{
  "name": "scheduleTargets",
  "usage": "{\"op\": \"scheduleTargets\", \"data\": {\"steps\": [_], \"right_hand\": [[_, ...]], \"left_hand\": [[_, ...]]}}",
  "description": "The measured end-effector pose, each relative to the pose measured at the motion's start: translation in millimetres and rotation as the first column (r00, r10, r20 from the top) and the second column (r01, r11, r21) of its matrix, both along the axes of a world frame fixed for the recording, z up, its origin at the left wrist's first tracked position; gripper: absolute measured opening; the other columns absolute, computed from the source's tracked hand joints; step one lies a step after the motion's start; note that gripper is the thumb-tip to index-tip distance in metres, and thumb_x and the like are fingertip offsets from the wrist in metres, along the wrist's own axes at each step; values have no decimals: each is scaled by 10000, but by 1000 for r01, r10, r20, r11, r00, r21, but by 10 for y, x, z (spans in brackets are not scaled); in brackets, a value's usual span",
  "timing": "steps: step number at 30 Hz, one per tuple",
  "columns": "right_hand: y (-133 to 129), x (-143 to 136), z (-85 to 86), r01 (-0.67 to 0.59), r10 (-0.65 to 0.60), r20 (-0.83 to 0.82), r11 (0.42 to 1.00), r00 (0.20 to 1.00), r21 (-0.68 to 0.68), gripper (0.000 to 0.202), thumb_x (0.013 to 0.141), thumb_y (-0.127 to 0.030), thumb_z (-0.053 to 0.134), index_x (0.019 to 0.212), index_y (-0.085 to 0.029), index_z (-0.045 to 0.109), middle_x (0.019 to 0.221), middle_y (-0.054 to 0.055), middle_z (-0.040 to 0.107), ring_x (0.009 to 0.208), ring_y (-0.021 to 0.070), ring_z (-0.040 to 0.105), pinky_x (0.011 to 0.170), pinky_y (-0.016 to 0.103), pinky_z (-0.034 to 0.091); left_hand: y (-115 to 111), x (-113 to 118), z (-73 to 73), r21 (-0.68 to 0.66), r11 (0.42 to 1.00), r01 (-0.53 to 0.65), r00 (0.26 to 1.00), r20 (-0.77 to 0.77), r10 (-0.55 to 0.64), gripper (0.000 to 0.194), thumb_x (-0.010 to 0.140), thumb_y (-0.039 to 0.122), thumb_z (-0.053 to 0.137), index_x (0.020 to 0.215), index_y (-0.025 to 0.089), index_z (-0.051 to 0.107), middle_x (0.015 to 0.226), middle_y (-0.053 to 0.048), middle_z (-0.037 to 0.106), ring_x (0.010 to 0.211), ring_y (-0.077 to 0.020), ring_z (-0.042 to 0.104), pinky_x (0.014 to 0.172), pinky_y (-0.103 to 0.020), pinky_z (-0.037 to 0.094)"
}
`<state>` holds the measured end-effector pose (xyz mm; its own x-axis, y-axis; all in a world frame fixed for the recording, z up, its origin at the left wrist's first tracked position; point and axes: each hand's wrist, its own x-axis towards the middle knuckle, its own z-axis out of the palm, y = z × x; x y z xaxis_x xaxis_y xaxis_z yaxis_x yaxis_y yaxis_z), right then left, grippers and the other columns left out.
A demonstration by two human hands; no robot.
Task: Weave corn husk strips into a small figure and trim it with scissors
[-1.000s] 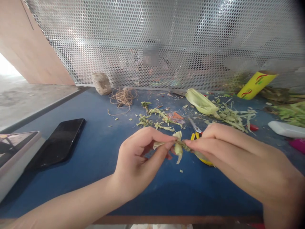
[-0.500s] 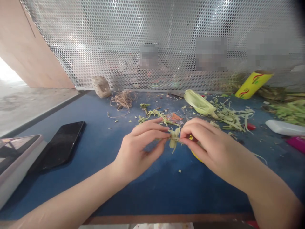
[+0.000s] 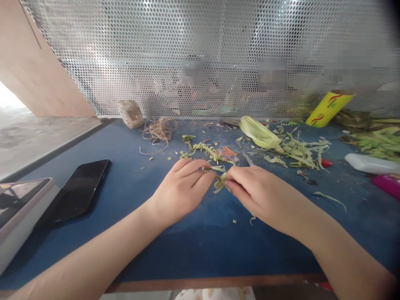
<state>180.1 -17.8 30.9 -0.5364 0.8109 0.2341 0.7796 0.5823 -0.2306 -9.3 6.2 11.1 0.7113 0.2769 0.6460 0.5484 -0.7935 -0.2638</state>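
Note:
Over the middle of the blue table, both my hands are closed on a pale green corn husk piece (image 3: pixel 220 182) with short loose ends. My left hand (image 3: pixel 183 187) pinches its left side between thumb and fingers. On the other side, the fingertips of my right hand (image 3: pixel 254 189) grip it close by. A thin grey blade tip (image 3: pixel 248 159) shows just beyond my right knuckles; the rest of it is hidden under that hand. Behind my fingers lies a braided husk strand (image 3: pixel 209 152), with a small knotted husk piece (image 3: pixel 188 139) to its left.
A peeled-back corn husk (image 3: pixel 260 134) and shredded strips (image 3: pixel 304 152) lie at back right. Beyond them leans a yellow tube (image 3: pixel 329 109). Tangled twine (image 3: pixel 160 130) sits by a twine-filled roll (image 3: pixel 131 114). A black phone (image 3: pixel 78 189) is at left. A perforated metal panel (image 3: pixel 140 54) bounds the back.
Both hands have shifted slightly left, and my right fingers have moved closer to the left ones. The husk piece has turned and is more covered. Yellow parts beneath my right hand are now hidden.

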Motion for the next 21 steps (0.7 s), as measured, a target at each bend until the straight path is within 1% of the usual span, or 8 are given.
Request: {"op": "scheduleTargets", "data": {"steps": [3, 5, 7, 10, 13, 16, 21], "right_hand": [[23, 15, -10, 36, -36, -42, 999, 998, 12, 182, 894, -212, 347, 747, -186, 451, 644, 3, 555, 597, 142, 524, 542, 252, 342], [32, 21, -20, 38, -36, -64, 999, 997, 24, 193, 900, -226, 337, 737, -188, 435, 634, -4, 542, 581, 133, 512, 531, 244, 332], [35, 24, -29, 11, -8, -73, 999, 997, 39, 193, 902, -225, 333, 742, -189, 436, 654, -3, 546, 603, 134, 514, 547, 245, 336], [34, 25, -41, -41, 44, -59, 998, 997, 48, 186, 900, -212, 340, 749, -186, 446, 681, 1, 553, 632, 139, 513, 582, 254, 347], [35, 24, -52, -68, 70, -55, 997, 996, 24, 178, 900, -212, 343, 769, -185, 460, 702, 3, 560, 643, 141, 511, 590, 259, 347], [46, 16, -71, -73, 73, -72, 997, 995, 5, 179, 902, -220, 342, 775, -187, 463, 712, 2, 564, 649, 140, 512, 586, 258, 340], [86, 23, -96, -77, 75, -68, 997, 995, -13, 182, 888, -225, 366, 728, -188, 443, 648, -12, 528, 599, 122, 483, 578, 248, 322]], "left_hand": [[1, 1, -26, -70, 997, 15, 1000, 11, -14, 114, 818, 107, 500, 888, 105, 590, 900, -102, 686, 943, -182, 594, 780, -298, 433], [-10, 10, -32, -84, 996, 19, 1000, 15, -18, 110, 824, 136, 505, 886, 109, 592, 900, -93, 687, 943, -190, 596, 773, -312, 440], [-27, 25, -31, -87, 996, 20, 1000, 9, -19, 111, 826, 163, 509, 872, 110, 595, 872, -83, 689, 916, -195, 605, 744, -318, 450], [-52, 49, -29, -115, 993, 30, 1000, -7, -31, 117, 828, 159, 501, 842, 97, 599, 826, -85, 682, 861, -197, 611, 712, -321, 463], [-69, 55, -39, -169, 984, 46, 998, 49, -38, 120, 822, 144, 502, 860, 76, 594, 800, -94, 671, 818, -187, 603, 708, -316, 475], [-65, 33, -70, -220, 974, 61, 996, 81, -44, 149, 810, 122, 512, 928, 83, 594, 785, -84, 656, 838, -192, 582, 726, -319, 482], [-11, -26, -134, -310, 948, 75, 997, 29, -70, 183, 843, 122, 446, 930, 119, 607, 794, -70, 631, 889, -191, 538, 779, -328, 468]]}}
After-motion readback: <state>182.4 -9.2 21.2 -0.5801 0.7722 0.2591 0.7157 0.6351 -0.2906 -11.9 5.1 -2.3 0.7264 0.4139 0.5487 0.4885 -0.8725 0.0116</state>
